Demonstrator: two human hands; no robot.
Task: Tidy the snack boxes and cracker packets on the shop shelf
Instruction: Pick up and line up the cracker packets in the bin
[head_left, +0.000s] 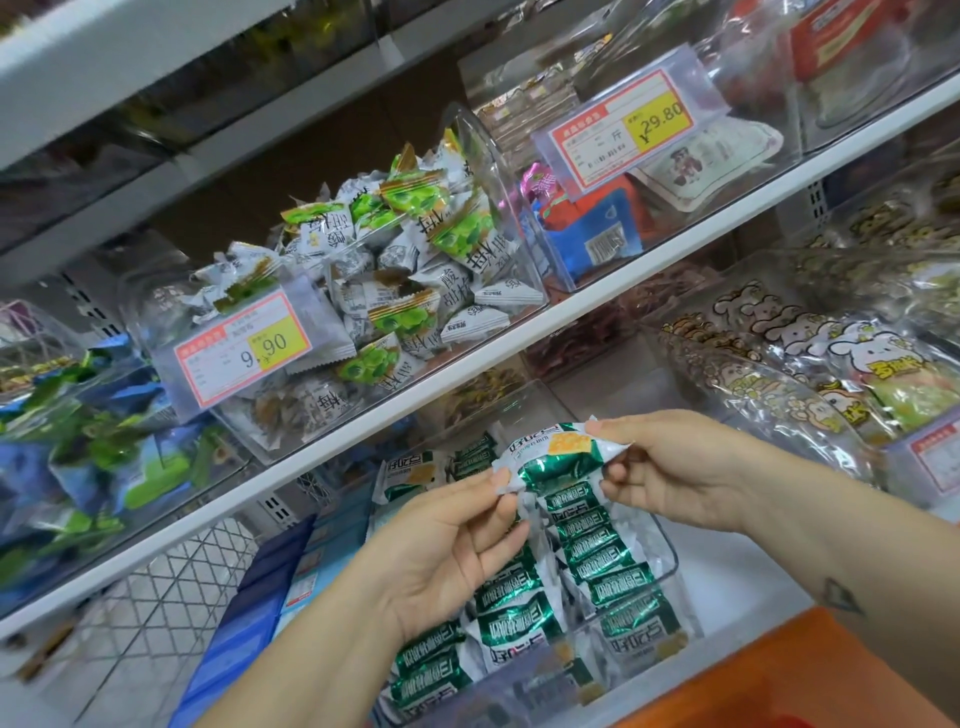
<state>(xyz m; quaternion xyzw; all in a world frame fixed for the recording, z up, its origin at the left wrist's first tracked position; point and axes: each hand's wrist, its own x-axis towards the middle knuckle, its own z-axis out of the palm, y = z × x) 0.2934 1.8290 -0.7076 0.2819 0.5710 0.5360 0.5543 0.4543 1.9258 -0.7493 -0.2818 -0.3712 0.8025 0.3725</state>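
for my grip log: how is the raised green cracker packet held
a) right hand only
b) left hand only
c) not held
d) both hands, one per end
d: the left hand and right hand each pinch one end of the green cracker packet.

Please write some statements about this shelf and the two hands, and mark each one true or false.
1. The left hand and the right hand both pinch one green cracker packet. True.
2. The price label in front of the green-and-white sweets reads 29.80. False: it reads 9.90.
3. The cracker packet is held above a clear bin of like packets. True.
4. The blue boxes lie right of the clear bin. False: they lie left of it.
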